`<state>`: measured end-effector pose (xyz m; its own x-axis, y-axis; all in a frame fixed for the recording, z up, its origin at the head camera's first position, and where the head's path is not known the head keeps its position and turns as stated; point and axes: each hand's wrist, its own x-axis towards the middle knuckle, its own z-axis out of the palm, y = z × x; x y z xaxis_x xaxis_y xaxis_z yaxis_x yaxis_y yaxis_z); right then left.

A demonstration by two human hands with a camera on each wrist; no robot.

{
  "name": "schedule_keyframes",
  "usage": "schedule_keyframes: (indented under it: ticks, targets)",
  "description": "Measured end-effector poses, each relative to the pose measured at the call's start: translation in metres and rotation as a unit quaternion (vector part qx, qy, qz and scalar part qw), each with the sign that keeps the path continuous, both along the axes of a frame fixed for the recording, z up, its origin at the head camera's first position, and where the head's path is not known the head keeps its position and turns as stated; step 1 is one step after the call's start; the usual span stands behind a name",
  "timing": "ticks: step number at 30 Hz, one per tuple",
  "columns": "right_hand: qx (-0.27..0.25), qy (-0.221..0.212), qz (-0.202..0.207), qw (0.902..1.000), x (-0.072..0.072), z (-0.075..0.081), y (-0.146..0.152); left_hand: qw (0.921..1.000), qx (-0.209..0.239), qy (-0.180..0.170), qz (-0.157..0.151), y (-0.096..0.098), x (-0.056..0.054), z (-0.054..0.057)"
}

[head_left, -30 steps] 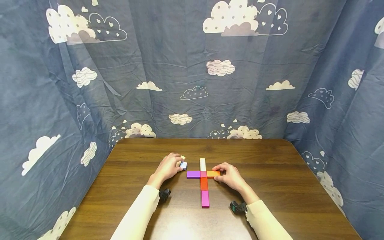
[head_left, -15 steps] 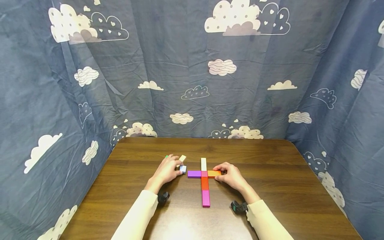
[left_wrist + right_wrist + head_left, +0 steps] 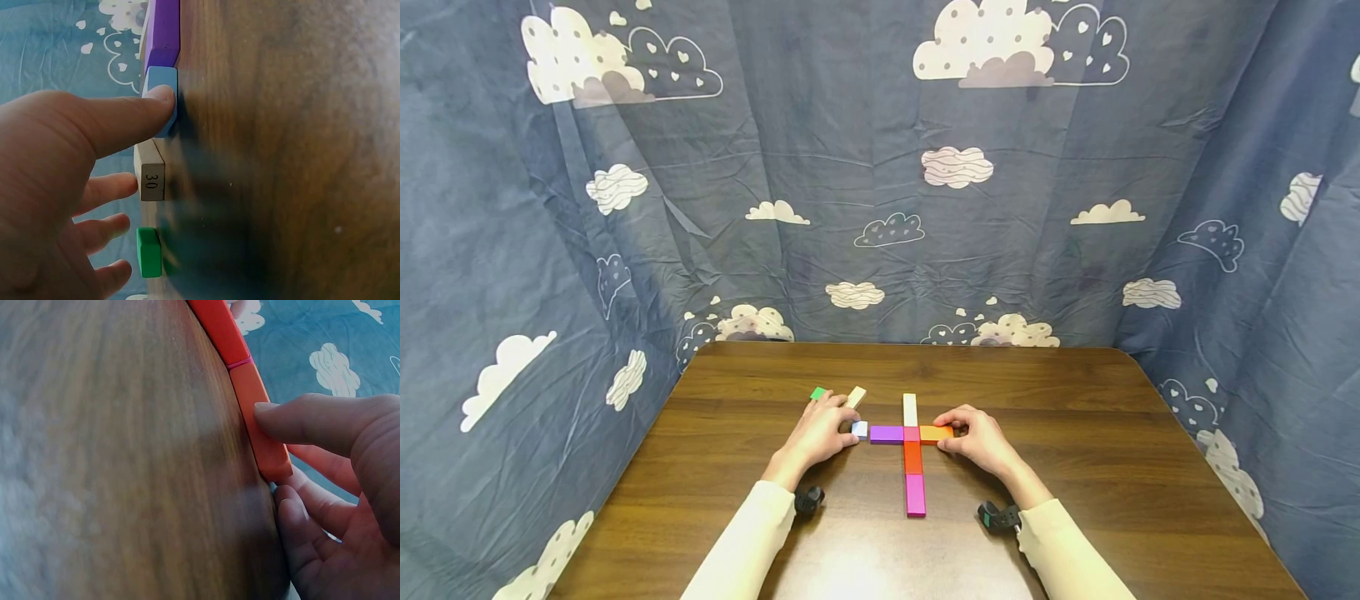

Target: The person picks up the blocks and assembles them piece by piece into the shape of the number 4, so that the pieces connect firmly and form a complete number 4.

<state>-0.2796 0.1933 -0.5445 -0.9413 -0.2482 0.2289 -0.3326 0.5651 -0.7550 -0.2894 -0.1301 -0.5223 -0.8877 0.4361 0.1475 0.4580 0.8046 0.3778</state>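
Note:
In the head view my left hand (image 3: 812,433) pinches a light blue block (image 3: 861,429) at the left end of a purple block (image 3: 886,434). The left wrist view has the thumb on the blue block's near side (image 3: 164,78); the other fingertips stand behind or apart from the blocks. My right hand (image 3: 983,442) grips an orange block (image 3: 931,434) between thumb and fingers. That block lies right of a small pink square (image 3: 912,433), opposite the purple one. A white block (image 3: 910,410) extends beyond the square, and a red block (image 3: 912,457) and a magenta block (image 3: 915,495) run toward me.
Past my left fingers lie a cream block (image 3: 856,397), marked 30 on its end in the left wrist view, and a green block (image 3: 817,392). All sit on a brown wooden table (image 3: 1060,392). A cloud-patterned curtain (image 3: 820,167) hangs behind and at both sides.
My left hand has drawn the blue block toward me, into line with the purple block. The green block and more of the cream one have come into sight. The right hand keeps its grip.

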Motion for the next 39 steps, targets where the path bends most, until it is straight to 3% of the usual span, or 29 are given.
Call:
schedule_keyframes:
  ticks: [39]
  targets:
    - [0.003, 0.008, 0.007, 0.9999, 0.0001, -0.0017, 0.0009, 1.0000, 0.002, 0.004, -0.004, 0.0013, -0.0008, -0.0087]
